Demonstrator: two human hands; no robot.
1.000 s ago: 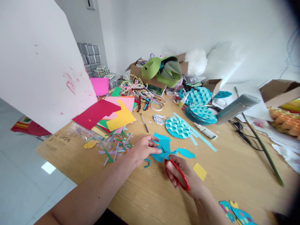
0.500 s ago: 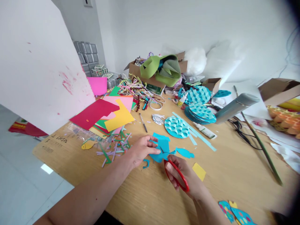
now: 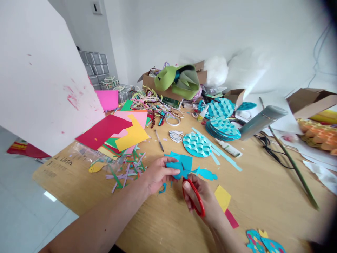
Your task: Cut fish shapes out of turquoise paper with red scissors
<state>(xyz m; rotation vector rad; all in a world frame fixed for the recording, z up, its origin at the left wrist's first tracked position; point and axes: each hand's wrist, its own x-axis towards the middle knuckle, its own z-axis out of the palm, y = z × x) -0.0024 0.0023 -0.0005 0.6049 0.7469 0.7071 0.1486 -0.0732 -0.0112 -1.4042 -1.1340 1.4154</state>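
Observation:
My left hand [image 3: 161,174] pinches a piece of blue paper [image 3: 174,167] between thumb and fingers, just above the tabletop. My right hand [image 3: 200,196] is wrapped round the red handles of a pair of scissors [image 3: 199,200]. The scissors' blades are at the lower edge of the blue paper, and are mostly hidden by it. Behind it lies another blue sheet [image 3: 186,161]. To the right rests a blue fish-shaped cutout [image 3: 207,174]. A curved blue scrap [image 3: 163,188] sits below my left hand.
Coloured paper sheets [image 3: 105,130] and thin strips lie to the left. A round blue wavy-paper disc [image 3: 197,144], a glue bottle [image 3: 229,148] and a pen [image 3: 159,140] are beyond my hands. Decorated paper fish [image 3: 272,242] lie near right, a grey cylinder [image 3: 263,121] further back.
The blue paper has turned slightly in my left hand, and the scissors have shifted a little left. A red paper strip now shows beside my right wrist. The whole view has shifted slightly.

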